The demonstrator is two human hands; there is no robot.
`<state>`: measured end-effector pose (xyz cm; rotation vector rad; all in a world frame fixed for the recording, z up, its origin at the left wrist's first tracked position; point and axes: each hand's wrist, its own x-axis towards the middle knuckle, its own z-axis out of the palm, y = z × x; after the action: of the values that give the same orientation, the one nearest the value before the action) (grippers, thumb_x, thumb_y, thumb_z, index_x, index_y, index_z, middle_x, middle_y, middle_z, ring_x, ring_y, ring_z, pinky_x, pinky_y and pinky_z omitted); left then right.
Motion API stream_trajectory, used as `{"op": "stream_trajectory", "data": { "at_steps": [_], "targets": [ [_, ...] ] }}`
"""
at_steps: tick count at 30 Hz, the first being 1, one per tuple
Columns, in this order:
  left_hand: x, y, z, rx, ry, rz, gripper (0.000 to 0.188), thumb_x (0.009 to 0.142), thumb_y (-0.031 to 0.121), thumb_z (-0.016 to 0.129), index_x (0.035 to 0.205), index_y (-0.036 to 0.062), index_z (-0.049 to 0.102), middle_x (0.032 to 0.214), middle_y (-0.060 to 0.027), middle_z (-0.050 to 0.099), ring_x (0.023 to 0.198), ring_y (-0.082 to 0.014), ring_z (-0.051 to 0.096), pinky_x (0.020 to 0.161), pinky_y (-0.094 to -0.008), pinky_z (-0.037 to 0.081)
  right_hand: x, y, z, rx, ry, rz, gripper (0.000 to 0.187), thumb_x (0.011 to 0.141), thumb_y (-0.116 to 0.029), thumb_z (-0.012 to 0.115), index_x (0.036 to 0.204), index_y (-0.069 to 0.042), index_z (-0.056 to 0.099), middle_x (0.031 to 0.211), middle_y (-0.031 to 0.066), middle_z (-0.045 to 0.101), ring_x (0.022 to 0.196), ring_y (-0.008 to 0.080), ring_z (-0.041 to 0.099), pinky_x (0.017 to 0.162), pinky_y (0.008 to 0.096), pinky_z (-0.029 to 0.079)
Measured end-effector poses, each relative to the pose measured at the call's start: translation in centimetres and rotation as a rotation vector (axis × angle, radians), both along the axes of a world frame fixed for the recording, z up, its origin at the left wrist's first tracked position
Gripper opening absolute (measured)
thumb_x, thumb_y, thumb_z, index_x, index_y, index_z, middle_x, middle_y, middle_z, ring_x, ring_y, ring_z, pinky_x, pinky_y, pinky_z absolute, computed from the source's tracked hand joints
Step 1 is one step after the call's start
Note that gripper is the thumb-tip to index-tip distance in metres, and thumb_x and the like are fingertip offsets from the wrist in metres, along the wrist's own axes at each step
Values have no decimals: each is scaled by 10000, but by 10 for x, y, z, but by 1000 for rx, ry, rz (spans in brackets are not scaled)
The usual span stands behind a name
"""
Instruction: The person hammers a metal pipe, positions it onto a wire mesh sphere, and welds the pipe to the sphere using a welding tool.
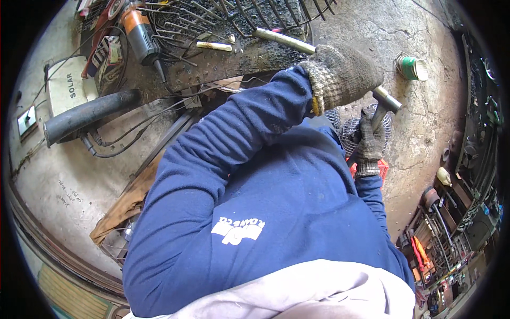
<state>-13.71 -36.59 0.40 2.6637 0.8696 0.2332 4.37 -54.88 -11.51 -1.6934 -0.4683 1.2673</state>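
Observation:
My left hand (348,74), in a brown knitted glove, is closed round a pale metal bar (284,41); one end sticks out toward the bench, and the rest is hidden by the glove. My right hand (370,139), also gloved, grips the handle of a hammer (390,101). Its steel head sits just beside the left glove, which covers part of it. Beyond the bar's end, a dark metal grille (260,16) of parallel rods lies on the workbench (234,66). A white stick (214,46) rests there too.
An orange and black angle grinder (139,34) lies at the bench's left. Below it are a black pipe (90,114), cables and a grey box (69,85). A green and white cylinder (411,68) sits on the concrete floor. Shelves of tools and scrap (446,239) line the right.

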Motion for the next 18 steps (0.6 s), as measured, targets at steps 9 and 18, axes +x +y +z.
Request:
{"op": "stream_trajectory", "data": {
  "at_steps": [9,18],
  "targets": [
    [-6,9,-9,78,95,63,100,916,209,641,931,154,723,793,-98,704,773,-289,745,615,-476,587,-16,10,66,196,70,-49,454,1034,-258,615,1345,72,591,716,-41,474,597,76,450,538,241,401],
    [-17,10,-19,199,-29,19,109,908,223,647,860,145,707,701,-68,662,648,-301,707,549,-486,555,-33,-8,63,151,211,51,560,980,-347,700,1318,81,569,694,-2,512,543,120,519,514,298,497]
  ]
}}
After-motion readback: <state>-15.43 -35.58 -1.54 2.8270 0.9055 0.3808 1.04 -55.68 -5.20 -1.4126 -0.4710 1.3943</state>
